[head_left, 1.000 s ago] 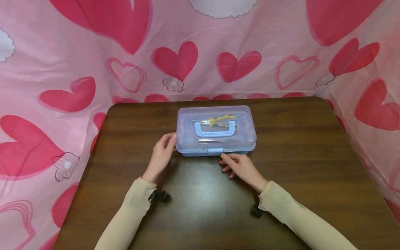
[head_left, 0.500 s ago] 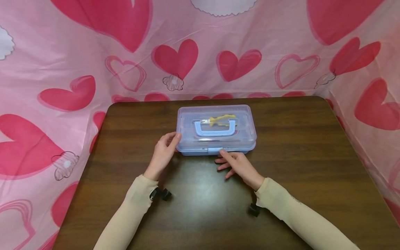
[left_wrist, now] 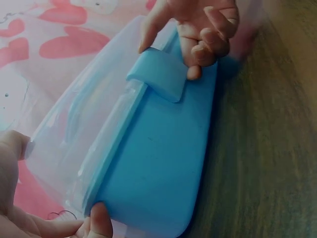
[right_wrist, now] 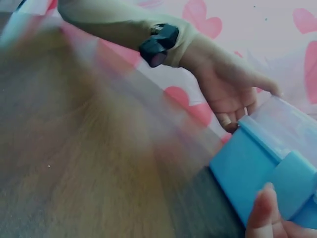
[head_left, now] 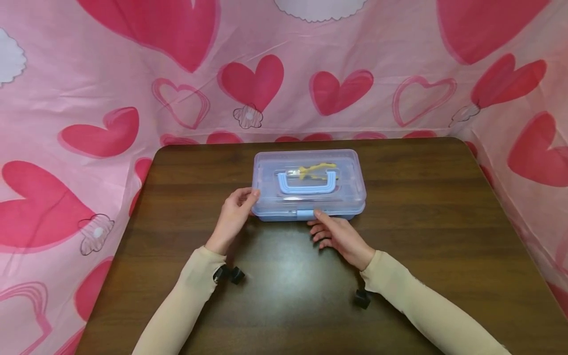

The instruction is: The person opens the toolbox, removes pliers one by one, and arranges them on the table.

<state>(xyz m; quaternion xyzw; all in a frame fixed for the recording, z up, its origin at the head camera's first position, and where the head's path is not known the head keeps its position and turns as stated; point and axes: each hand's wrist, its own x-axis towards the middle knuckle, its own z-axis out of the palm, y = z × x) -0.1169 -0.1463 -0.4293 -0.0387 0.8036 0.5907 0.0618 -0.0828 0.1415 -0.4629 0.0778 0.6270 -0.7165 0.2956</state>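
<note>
A storage box with a clear lid and blue base sits at the back of the table, its lid down. My left hand grips its left front corner, thumb on the lid and fingers at the rim. At the front, my right hand pinches the blue latch; in the left wrist view the thumb is at its upper edge and a finger is by its lower edge. The other right fingers curl in front of the base. A blue carry handle lies folded on the lid.
Through the lid shows a yellow-handled tool. The box stands on a dark wooden table. A pink cloth with red hearts hangs behind and along both sides. Each wrist wears a small black camera.
My right hand has shifted slightly left and up, its thumb moving onto the latch and its fingers curling in. The left thumb has moved onto the lid's corner. The box stays in place.
</note>
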